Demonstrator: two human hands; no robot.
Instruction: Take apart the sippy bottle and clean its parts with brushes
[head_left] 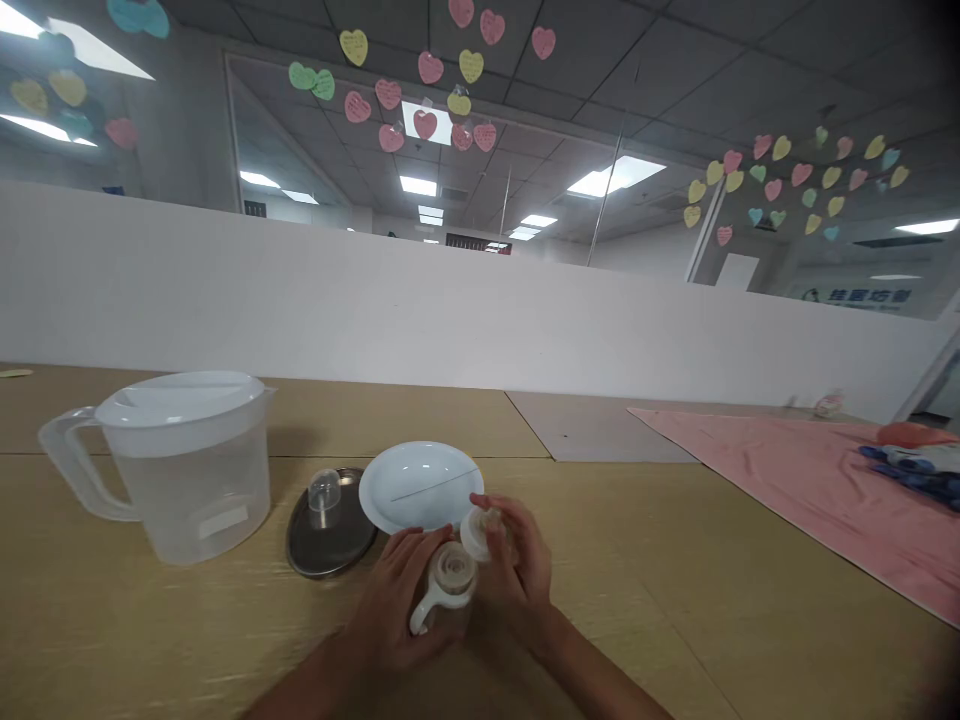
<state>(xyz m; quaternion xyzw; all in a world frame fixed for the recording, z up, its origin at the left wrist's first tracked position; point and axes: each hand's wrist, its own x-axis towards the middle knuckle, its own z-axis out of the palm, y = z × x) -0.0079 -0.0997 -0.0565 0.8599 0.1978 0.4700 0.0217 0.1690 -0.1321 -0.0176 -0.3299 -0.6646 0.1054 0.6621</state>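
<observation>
My left hand is wrapped round a small clear bottle with a white collar and a white side loop, which stands upright near the table's front. In my right hand is a round white cap, pinched between fingers and thumb just to the right of the bottle's top. Directly beyond both hands sits a shallow white bowl, with a thin dark line or stick across it. To its left, a dark oval metal tray carries a small clear cup.
A large translucent lidded pitcher stands at the left, its handle facing left. A pink cloth covers the table's right side, with blue and red fabric items at its far edge. A low white partition runs behind the table.
</observation>
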